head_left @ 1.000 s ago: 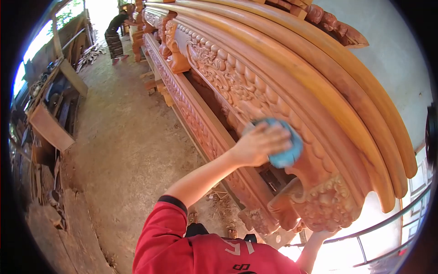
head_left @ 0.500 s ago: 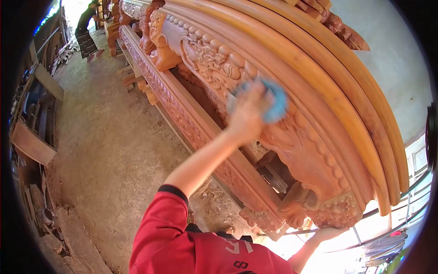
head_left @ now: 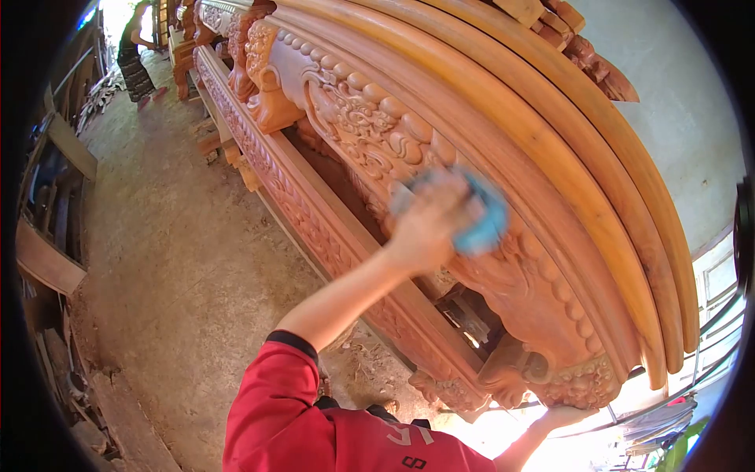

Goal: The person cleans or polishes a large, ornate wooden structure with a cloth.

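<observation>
My left hand presses a blue cloth against the carved relief of a large reddish wooden frame, about the middle of its arched panel. The arm reaches up from my red sleeve. My right hand is at the bottom right, against the underside of the frame's carved lower corner; it is partly washed out by glare. Smooth curved mouldings run above the carving.
A dirt floor lies to the left, with timber and scrap stacked along the left edge. Far off at the top left another person bends at the same row of carved pieces. A pale wall stands at the right.
My left hand with the blue cloth first slid up along the carving, then came back down and slightly right. The view shifted; my right hand stays at the lower corner.
</observation>
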`<state>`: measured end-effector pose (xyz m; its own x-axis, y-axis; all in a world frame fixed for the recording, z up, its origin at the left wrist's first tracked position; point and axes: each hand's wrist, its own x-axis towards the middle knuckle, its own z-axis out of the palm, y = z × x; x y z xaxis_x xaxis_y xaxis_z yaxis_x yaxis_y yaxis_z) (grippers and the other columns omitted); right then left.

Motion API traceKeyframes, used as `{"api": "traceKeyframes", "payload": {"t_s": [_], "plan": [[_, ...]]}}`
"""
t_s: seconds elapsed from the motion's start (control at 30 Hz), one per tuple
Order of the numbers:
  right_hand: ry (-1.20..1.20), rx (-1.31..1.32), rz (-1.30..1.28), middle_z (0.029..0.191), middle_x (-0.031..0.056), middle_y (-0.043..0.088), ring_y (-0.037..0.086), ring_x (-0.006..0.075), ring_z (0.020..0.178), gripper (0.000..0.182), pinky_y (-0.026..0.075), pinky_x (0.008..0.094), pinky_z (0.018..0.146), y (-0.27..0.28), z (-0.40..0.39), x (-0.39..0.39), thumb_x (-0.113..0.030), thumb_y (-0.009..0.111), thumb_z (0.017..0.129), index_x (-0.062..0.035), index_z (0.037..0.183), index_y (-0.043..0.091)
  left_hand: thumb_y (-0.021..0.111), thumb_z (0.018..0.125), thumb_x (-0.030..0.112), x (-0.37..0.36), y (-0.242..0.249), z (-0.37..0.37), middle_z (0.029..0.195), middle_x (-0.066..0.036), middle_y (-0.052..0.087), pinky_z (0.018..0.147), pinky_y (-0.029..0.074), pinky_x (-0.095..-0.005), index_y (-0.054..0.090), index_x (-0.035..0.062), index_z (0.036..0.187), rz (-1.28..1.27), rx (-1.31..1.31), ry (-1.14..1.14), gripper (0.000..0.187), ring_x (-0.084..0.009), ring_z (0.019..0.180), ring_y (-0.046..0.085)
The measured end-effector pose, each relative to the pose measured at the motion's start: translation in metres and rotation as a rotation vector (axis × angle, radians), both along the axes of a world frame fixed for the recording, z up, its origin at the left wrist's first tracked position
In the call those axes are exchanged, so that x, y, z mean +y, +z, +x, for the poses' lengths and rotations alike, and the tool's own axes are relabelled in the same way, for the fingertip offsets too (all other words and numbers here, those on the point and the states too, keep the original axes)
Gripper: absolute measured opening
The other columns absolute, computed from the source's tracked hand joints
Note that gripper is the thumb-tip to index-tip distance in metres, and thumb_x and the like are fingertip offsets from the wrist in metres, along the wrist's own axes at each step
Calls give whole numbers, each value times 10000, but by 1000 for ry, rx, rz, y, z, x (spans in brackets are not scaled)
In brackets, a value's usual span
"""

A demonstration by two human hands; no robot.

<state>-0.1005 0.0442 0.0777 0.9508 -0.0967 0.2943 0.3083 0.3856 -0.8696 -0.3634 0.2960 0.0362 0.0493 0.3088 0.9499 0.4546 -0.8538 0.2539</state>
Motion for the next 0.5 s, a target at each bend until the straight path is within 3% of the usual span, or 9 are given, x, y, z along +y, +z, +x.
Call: {"api": "traceKeyframes", "payload": {"t_s": [0.03, 0.13, 0.2, 0.27, 0.33, 0.4, 0.5], "plan": [[1, 3, -3, 1216, 120, 468, 487, 225, 1040, 494, 423, 338, 843, 0, 0, 0, -357, 370, 912, 6, 1240, 441, 500, 749, 80, -19, -4, 6, 1310, -130, 435, 1012, 282, -434, 538, 146, 1186, 87, 165, -176, 444, -315, 1207, 409], [0, 1, 3, 1216, 120, 468, 487, 225, 1041, 495, 423, 339, 843, 1, 3, 1, -358, 369, 912, 6, 1240, 440, 518, 727, 78, -28, -12, 3, 1272, -101, 476, 1014, 286, -410, 555, 151, 1160, 222, 333, -82, 441, -257, 1174, 454], [-4, 2, 7, 1216, 121, 467, 487, 225, 1041, 496, 422, 339, 843, 1, 5, 1, -359, 368, 913, 7, 1241, 439, 509, 738, 82, 9, -20, -20, 1282, -107, 467, 1031, 265, -397, 537, 149, 1186, 80, 205, 63, 454, -232, 1195, 437], [-3, 12, 5, 1216, 121, 467, 487, 226, 1041, 498, 422, 339, 843, -1, 5, 0, -360, 367, 913, 7, 1242, 438, 459, 798, 56, 34, -2, -51, 1307, -165, 427, 1049, 225, -421, 487, 66, 1229, -119, -16, 381, 432, -314, 1239, 364], [7, 28, 3, 1217, 121, 467, 487, 226, 1042, 499, 422, 339, 843, -5, 3, 1, -361, 367, 913, 7, 1242, 437, 396, 851, 54, 69, -1, -79, 1304, -243, 392, 1065, 189, -424, 441, -16, 1242, -337, -629, 101, 399, -399, 1261, 285], [31, 40, 16, 1217, 121, 467, 487, 226, 1042, 500, 422, 339, 843, -8, 2, 9, -362, 366, 914, 7, 1243, 437, 389, 842, 31, 73, 11, -86, 1293, -282, 378, 1061, 197, -423, 434, -36, 1237, -245, -577, 213, 403, -431, 1251, 280], [50, 54, 25, 1217, 121, 467, 487, 226, 1042, 501, 422, 340, 842, -9, 1, 11, -364, 365, 914, 7, 1243, 436, 439, 817, 60, 42, 15, -36, 1311, -262, 370, 1056, 212, -424, 451, 41, 1254, -198, -219, 307, 437, -410, 1265, 282]]}}
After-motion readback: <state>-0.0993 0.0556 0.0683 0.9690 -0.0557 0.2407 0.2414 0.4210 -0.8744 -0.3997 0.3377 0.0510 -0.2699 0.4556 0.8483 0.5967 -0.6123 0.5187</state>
